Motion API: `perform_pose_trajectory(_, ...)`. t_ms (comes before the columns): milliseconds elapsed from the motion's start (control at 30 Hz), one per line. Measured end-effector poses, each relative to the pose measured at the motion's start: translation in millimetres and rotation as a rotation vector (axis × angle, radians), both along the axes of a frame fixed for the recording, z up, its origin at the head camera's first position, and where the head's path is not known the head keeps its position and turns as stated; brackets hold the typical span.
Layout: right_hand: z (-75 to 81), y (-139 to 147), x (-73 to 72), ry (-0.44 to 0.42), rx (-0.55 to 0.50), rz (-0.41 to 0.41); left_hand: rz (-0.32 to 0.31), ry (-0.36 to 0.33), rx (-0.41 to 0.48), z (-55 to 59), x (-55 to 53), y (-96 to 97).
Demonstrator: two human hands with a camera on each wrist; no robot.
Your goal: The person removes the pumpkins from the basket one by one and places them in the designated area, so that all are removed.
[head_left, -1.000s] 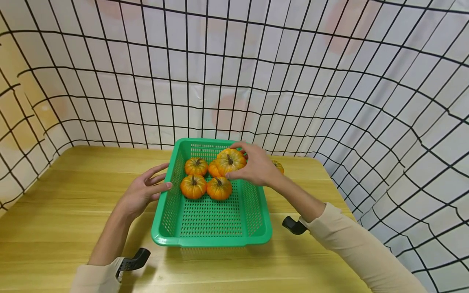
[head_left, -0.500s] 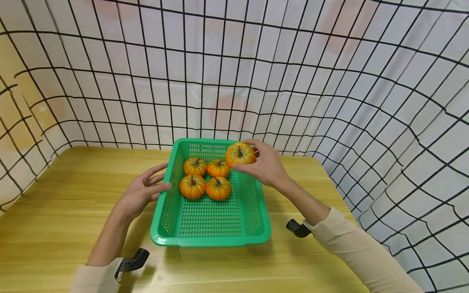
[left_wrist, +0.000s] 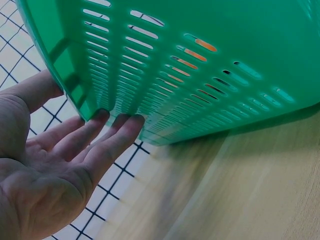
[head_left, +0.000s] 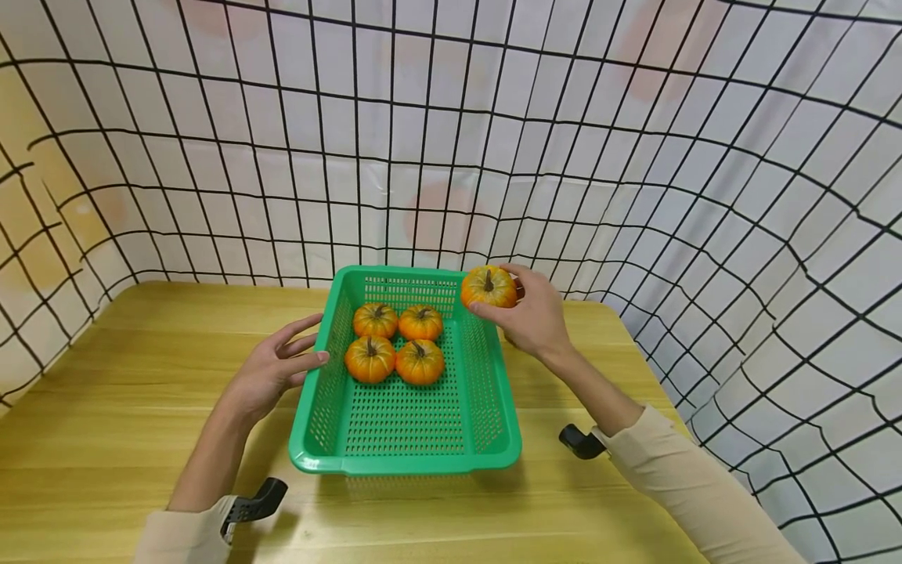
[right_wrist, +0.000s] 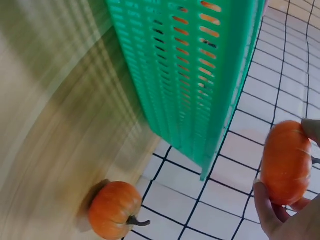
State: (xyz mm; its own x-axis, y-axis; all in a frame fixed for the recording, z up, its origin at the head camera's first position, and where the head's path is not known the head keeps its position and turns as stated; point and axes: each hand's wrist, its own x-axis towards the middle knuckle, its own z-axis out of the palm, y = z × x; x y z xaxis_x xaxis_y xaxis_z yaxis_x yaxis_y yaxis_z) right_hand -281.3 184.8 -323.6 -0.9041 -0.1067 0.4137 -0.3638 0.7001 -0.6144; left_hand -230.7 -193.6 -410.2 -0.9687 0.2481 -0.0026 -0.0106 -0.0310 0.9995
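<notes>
A small orange pumpkin is gripped between the thumb and fingers of my right hand, over the far right corner of a green plastic basket. Several similar pumpkins sit grouped in the basket's far left part, stems up. My left hand is at the basket's left side; its thumb lies at the rim and its extended fingertips touch the slotted outer wall. Another pumpkin rests on the table to the basket's right, shown in the right wrist view and hidden behind my right hand in the head view.
The wooden table carries the basket. A black wire grid with white sheeting behind it rises along the back and sides. Black wrist mounts stick out from both sleeves.
My right hand lifts the held pumpkin away from the group and moves it right, toward the basket's right rim. The left hand keeps its place at the basket's side.
</notes>
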Motion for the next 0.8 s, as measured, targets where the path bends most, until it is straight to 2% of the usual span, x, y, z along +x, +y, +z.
perform_pose_trajectory(300,-8.4,14.2,-4.8,0.099,-0.034,-0.073,0.005,0.003,-0.009,-0.1,0.2,0.1)
perform_pose_trajectory(533,-10.5,26.1,-11.5,0.126,-0.042,-0.125,0.003,0.001,0.001,-0.6,-0.1,0.1)
perform_pose_trajectory(800,-19.5,45.6,-21.6,0.134,-0.046,-0.189,-0.004,0.004,0.010,-0.5,0.2,-0.1)
